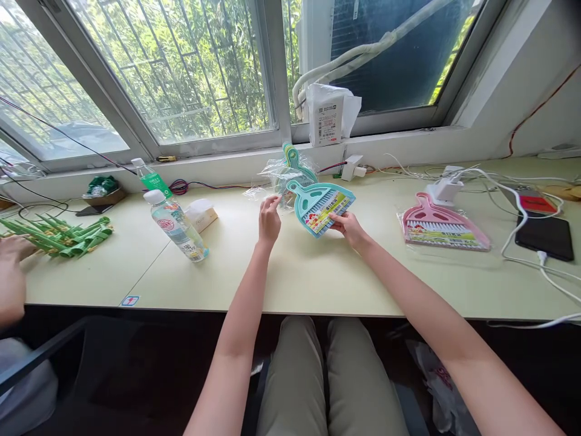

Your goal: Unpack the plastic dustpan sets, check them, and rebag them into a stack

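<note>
My right hand (349, 229) grips a teal dustpan and brush set (307, 209) by its wide lower edge, tilted above the table. A printed label covers its white bristles, and its handle points up to the left. My left hand (270, 221) is closed beside that handle, its fingertips pinching crinkled clear plastic wrap (273, 171); just where the wrap ends is hard to see. Right behind stand more green and teal dustpan sets (297, 162), partly hidden. Off to the right, a pink dustpan and brush set (442, 227) lies flat in clear wrapping.
Two plastic bottles, one clear (177, 227) and one green-labelled (152, 178), stand left of a tissue pack (201, 215). At far left, another person's hand (16, 248) touches green stalks (68, 235). White cables and a phone (547, 235) lie right. A wrapped box (327, 118) stands on the sill.
</note>
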{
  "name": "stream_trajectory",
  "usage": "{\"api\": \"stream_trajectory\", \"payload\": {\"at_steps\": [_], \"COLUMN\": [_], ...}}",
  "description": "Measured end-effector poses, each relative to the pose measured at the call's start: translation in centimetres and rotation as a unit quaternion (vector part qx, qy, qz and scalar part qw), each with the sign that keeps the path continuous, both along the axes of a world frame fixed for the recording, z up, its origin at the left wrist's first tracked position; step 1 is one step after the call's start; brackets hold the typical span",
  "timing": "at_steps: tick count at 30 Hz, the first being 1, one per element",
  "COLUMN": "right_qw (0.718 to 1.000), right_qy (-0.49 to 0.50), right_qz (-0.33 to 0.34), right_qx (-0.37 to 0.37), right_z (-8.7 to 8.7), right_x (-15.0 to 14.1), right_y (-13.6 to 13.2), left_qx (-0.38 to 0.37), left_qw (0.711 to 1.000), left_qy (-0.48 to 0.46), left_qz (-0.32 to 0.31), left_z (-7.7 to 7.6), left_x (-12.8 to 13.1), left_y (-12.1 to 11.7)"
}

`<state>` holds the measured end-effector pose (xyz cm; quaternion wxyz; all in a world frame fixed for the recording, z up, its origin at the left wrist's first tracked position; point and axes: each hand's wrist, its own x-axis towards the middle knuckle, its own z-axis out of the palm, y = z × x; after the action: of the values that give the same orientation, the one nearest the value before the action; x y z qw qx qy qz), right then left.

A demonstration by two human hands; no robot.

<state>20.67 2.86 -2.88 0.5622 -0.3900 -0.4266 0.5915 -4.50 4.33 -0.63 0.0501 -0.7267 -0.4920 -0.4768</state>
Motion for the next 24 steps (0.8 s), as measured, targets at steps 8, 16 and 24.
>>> {"api": "stream_trajectory", "payload": {"at_steps": [8,16,24], "right_qw": [0.998,0.997,0.999], "right_qy": [-0.006,0.063,0.05], "right_qz": [0.059,-0.037,0.001], "right_qx": [0.016,-0.01,0.02], "right_z": [0.7,0.6,0.9], "right_x": [-0.9,-2.0,-2.2], "right_y": [-1.0,-1.2,-1.6], "left_qx": [-0.041,-0.043,-0.332], "left_qw": [0.996,0.972,0.757], "left_qy": [-0.007,-0.231,-0.468], "left_qz": [-0.083,-0.023,-0.312], "left_z": [0.4,1.3,0.6], "left_x": [0.8,1.9,2.2], "left_y": [-0.2,-1.0,-0.6]}}
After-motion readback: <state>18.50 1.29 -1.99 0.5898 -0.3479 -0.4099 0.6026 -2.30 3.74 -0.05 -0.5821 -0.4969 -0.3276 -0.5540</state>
